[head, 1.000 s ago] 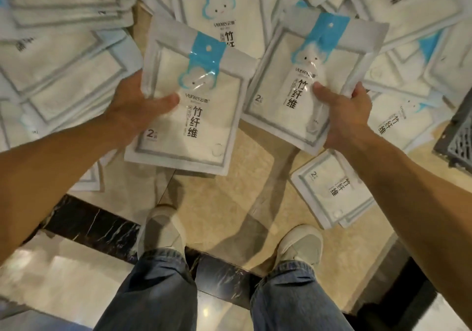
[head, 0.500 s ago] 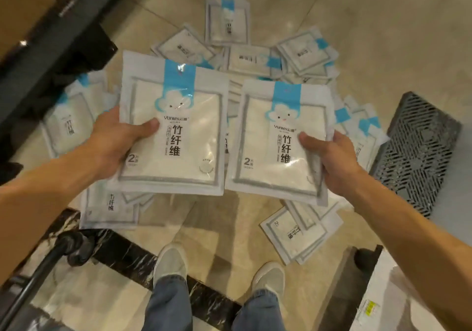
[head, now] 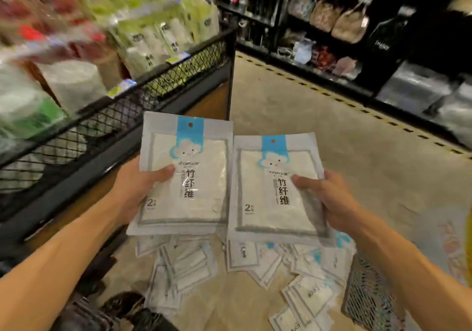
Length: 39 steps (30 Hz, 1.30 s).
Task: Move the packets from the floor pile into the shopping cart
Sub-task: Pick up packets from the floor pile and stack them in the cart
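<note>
My left hand (head: 138, 187) grips a white packet with a blue tab (head: 196, 177) by its left edge, thumb on its face. My right hand (head: 329, 198) grips a second, matching packet (head: 265, 192) by its right edge. Both packets are held flat, side by side, chest-high above the floor pile of packets (head: 245, 269). A dark mesh object (head: 370, 295) that may be the cart's basket shows at the lower right.
A black wire-mesh display bin (head: 143, 88) full of goods stands on the left, close to my left arm. Dark store shelves (head: 357, 37) line the far right. Beige aisle floor (head: 319, 126) stretches ahead with a dashed yellow-black line.
I have straightened up: the view rose from the floor to the aisle. Both hands lifted their packets well above the pile, keeping the same grips.
</note>
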Motion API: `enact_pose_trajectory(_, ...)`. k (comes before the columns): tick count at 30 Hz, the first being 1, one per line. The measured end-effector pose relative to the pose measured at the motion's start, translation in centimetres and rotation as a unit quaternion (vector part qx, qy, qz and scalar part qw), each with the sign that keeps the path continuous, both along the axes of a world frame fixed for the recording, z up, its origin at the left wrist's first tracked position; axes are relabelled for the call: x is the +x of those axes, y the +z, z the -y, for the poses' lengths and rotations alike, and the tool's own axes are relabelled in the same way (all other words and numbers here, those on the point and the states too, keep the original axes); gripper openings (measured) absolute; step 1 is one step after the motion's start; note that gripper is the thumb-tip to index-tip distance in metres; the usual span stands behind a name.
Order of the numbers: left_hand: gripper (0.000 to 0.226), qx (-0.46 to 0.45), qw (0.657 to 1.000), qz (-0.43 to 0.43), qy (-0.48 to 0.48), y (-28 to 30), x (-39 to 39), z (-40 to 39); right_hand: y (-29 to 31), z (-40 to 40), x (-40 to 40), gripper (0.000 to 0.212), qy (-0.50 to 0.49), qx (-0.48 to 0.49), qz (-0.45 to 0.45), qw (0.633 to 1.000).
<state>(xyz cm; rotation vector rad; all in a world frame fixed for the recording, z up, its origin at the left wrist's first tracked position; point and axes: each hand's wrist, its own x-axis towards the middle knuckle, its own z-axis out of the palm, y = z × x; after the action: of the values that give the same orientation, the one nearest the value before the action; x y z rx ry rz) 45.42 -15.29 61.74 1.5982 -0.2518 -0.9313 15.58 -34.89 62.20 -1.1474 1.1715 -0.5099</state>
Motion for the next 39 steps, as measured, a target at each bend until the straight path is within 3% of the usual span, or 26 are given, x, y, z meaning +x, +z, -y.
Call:
enact_pose_trajectory(7, 0.03, -0.05, 0.997, 0.045, 0.032, 15.3, 1.3, -8.5, 16.3, -5.3, 4.0, 0.032, 0.064, -0.003, 0.056, 0.996)
enact_pose_trajectory(14, 0.028, -0.059, 0.985, 0.101, 0.126, 23.1, 1.1, -17.7, 24.4, -10.1, 7.0, 0.023, 0.134, -0.024, 0.081, 0.987)
enact_pose_trajectory(26, 0.027, -0.054, 0.933, 0.093, 0.342, 27.3, -11.7, -34.4, 27.1, -17.9, 8.5, 0.025, 0.363, -0.03, 0.119, 0.924)
enact_pose_trajectory(31, 0.056, -0.047, 0.913, 0.104, 0.392, 28.1, -17.4, -41.2, 27.8, -23.5, 9.1, 0.028, 0.451, -0.005, 0.138, 0.882)
enact_pose_trajectory(39, 0.032, -0.025, 0.88, 0.108, 0.462, 27.6, -22.2, -52.3, 28.1, -34.3, 10.6, 0.024, 0.517, -0.016, 0.138, 0.844)
